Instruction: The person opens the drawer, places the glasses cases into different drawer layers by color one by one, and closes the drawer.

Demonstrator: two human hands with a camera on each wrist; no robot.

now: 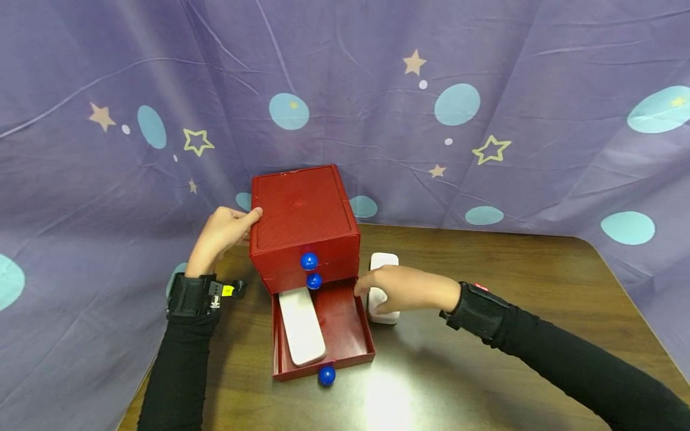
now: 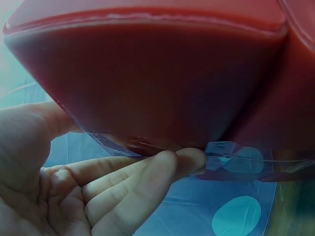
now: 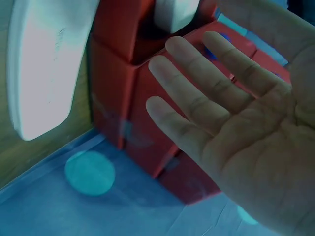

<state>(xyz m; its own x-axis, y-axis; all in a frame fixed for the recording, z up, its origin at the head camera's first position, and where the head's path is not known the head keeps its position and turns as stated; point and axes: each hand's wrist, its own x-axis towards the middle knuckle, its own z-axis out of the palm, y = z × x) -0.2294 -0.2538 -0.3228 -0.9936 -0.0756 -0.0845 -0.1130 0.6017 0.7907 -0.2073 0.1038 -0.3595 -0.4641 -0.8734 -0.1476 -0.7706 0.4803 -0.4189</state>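
Observation:
A red drawer box (image 1: 302,209) with blue knobs stands on the table, its bottom drawer (image 1: 345,323) pulled out. In that drawer, on the left side, lies a white oblong block with rounded corners (image 1: 303,328). My left hand (image 1: 223,230) holds the box's left side, thumb at the top edge; in the left wrist view its fingers (image 2: 157,172) touch the red wall. Over the drawer's right edge is my right hand (image 1: 401,288), holding nothing, its fingers extended in the right wrist view. A second white block (image 1: 384,259) lies partly beneath this hand, right of the box.
The brown wooden table (image 1: 512,311) extends to the right. A purple curtain (image 1: 377,120) with stars and blue ovals hangs close behind the box. Blue knobs (image 1: 326,376) stick out from the drawer fronts.

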